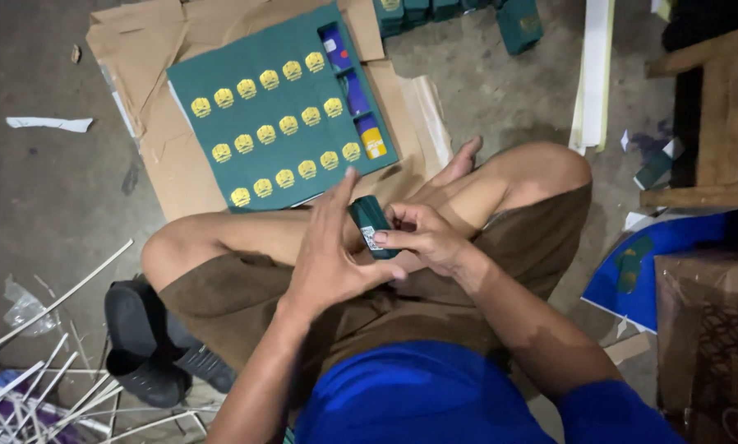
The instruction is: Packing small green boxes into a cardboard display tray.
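Observation:
I sit cross-legged on the floor and hold a small dark green box (371,222) over my lap. My right hand (422,237) grips its lower end, thumb near a white label. My left hand (329,251) is raised with fingers pointing up and presses against the box's left side. In front of my knees lies a flat layer of matching green boxes (262,115) with gold emblems, packed in rows on cardboard (151,49). Along that layer's right edge a few boxes show purple and yellow inner faces (355,92).
More green boxes (459,12) stand at the top. A black sandal (143,341) lies by my left thigh, with white strips (40,386) at bottom left. At the right are a wooden frame (714,123), blue sheet (673,263) and brown carton (714,337).

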